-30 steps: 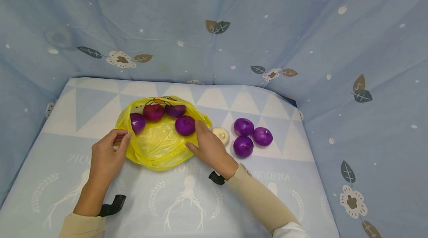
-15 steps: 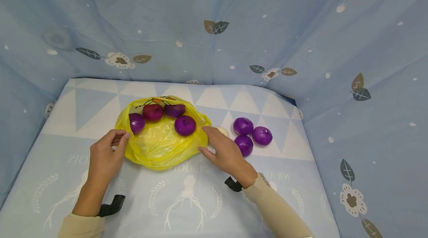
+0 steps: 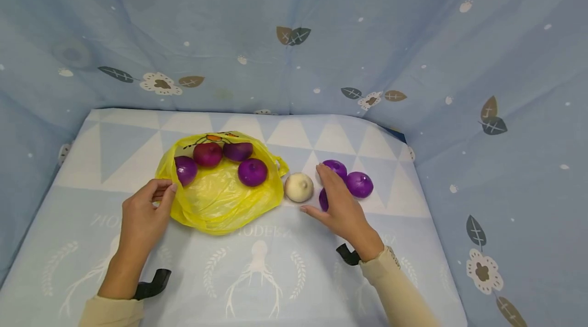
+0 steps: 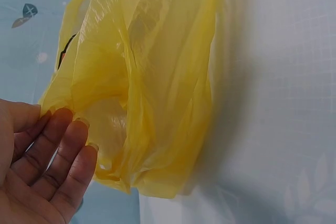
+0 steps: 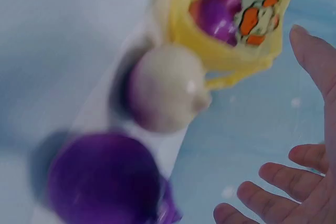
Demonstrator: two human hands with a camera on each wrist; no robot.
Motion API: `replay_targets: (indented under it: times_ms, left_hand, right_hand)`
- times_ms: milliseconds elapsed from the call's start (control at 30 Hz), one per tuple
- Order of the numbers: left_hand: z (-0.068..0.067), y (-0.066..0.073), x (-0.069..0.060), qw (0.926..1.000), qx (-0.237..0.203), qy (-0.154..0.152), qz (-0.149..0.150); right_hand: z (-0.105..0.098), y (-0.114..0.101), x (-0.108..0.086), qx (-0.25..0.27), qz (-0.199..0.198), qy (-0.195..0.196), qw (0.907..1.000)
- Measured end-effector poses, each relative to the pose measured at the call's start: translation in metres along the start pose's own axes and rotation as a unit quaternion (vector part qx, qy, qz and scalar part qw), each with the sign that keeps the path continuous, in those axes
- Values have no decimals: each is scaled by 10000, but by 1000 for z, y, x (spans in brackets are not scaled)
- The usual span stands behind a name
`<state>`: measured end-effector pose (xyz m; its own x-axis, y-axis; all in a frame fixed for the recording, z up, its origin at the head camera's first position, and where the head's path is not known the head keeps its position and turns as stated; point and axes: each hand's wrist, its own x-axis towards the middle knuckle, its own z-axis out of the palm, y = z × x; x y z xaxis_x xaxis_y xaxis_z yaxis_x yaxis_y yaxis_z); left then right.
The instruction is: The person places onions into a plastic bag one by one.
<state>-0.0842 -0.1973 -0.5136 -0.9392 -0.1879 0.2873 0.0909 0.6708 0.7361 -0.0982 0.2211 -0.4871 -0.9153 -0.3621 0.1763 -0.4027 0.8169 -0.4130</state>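
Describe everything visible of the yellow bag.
The yellow bag is thin, crinkled, see-through in places and looks plastic, with an orange-and-black print and a loop at its right. It rests on the patterned cloth, mouth open, holding four purple to reddish onions. The left grip pinches its left rim.

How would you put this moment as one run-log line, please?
left hand: pinches yellow bag; right hand: empty, by three loose purple onions; in bag: four onions; white onion: on table beside bag

Blue leaf-printed fabric (image 3: 220, 16) behind a pale patterned table (image 3: 124, 146).
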Motion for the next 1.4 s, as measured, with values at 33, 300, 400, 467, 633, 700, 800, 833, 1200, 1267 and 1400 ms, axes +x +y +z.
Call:
replay_targets:
  times_ms: [33, 300, 400, 467, 633, 700, 800, 833, 1200, 1267, 1400]
  left_hand:
    - [0, 0, 0, 10000, 2, 3, -24]
    - [-1, 1, -1, 10000, 31, 32, -57]
    - [0, 1, 0, 10000, 7, 28, -35]
    - [0, 1, 0, 10000, 3, 22, -29]
    - [1, -1, -1, 10000, 27, 30, -43]
    - [1, -1, -1, 10000, 31, 28, -56]
    - [2, -2, -1, 10000, 27, 21, -64]
    - [2, -2, 0, 10000, 28, 19, -63]
    - [0, 1, 0, 9999, 63, -9, -83]
    - [0, 1, 0, 9999, 60, -11, -95]
    - [-2, 2, 1, 10000, 34, 20, -69]
  right_hand:
    - [-2, 4, -2, -21, 78, -11, 10000]
    - [-15, 45, -12, 107, 848, -32, 9963]
    - [-16, 62, -16, 163, 1170, 3, 9930]
    - [-16, 73, -19, 192, 1372, 1, 9904]
    - [-13, 97, -27, 227, 1778, -61, 9838]
    - [-10, 105, -29, 204, 1881, -79, 9819]
    - [-6, 114, -31, 145, 1957, -93, 9805]
    - [-5, 116, -31, 124, 1974, -89, 9802]
    - [5, 129, -35, 256, 2120, 88, 9769]
    - [8, 130, -35, 304, 2187, 117, 9752]
    - [11, 131, -35, 414, 2410, 178, 9695]
